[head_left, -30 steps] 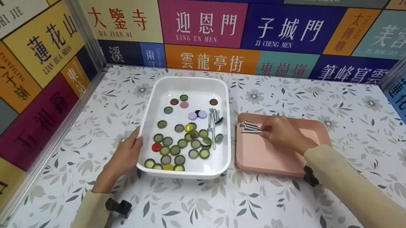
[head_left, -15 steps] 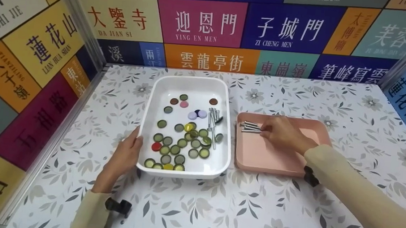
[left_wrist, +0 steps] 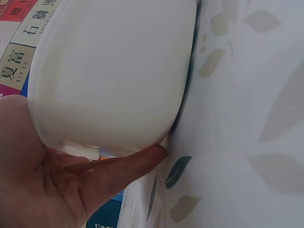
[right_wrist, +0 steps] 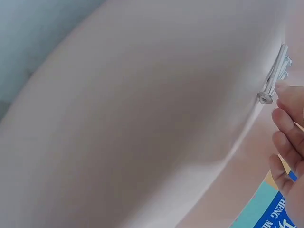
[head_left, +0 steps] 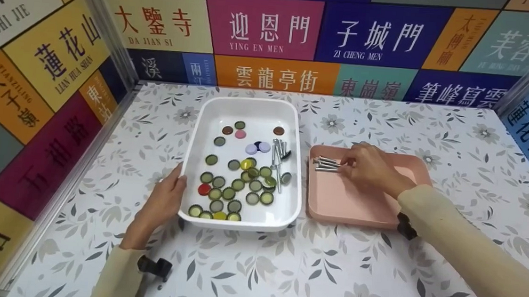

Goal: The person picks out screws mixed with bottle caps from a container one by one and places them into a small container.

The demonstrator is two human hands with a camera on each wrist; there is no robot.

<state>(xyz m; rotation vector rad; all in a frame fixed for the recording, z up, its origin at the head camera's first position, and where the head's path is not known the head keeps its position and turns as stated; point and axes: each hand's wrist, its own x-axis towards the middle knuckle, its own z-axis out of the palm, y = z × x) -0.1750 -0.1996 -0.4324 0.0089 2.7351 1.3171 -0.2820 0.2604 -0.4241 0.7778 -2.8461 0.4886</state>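
A white tray (head_left: 295, 207) holds several bottle caps (head_left: 229, 193), mostly greenish undersides, and a few silver bolts (head_left: 277, 156) by its right wall. My left hand (head_left: 162, 202) holds the tray's left side, thumb at the rim; in the left wrist view its fingers (left_wrist: 128, 171) lie along the outer wall. To the right is a pink tray (head_left: 358, 210), with several bolts (head_left: 324, 164) lying side by side at its far left. My right hand (head_left: 369, 166) reaches into this tray and pinches the bolts' near ends. In the right wrist view thumb and fingertips meet at a bolt (right_wrist: 273, 78).
Two lilac caps (head_left: 257, 148), a pink cap (head_left: 240, 134) and a red cap (head_left: 204, 189) lie among the others in the white tray. The trays stand side by side with a narrow gap on the floral tabletop (head_left: 283, 272). Lettered panels (head_left: 264, 26) wall in the back and sides.
Both hands stay where they were, the left at the white tray and the right at the bolts. The right hand's knuckles have lifted slightly; the whole view shifts a little.
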